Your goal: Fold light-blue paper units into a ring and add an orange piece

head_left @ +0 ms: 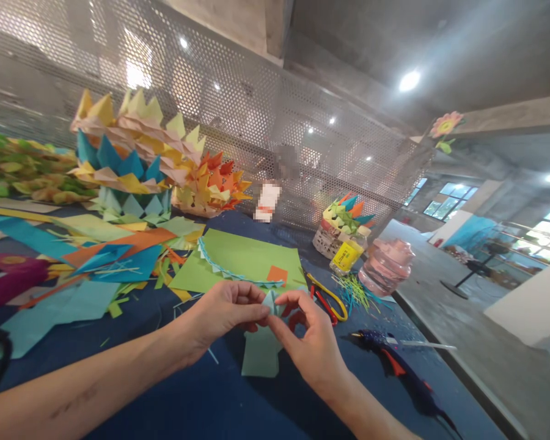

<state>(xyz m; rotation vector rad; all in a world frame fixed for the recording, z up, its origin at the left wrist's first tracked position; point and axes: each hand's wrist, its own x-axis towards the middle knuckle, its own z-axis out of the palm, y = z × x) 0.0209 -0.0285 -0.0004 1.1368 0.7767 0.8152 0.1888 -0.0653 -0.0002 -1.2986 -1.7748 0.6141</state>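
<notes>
Blue tabletop (201,397) — left hand (224,311) and right hand (311,342) pinch folded teal paper (271,300) between fingertips.

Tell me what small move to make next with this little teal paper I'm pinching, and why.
Probably pinch the crease sharp. The left hand and right hand both hold the small teal piece off the table, and it looks loosely folded compared with the crisp units of the teal chain on the green sheet.

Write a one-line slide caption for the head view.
Left hand and right hand pinch a pale-teal folded paper above a blue table, glue gun nearby.
</notes>
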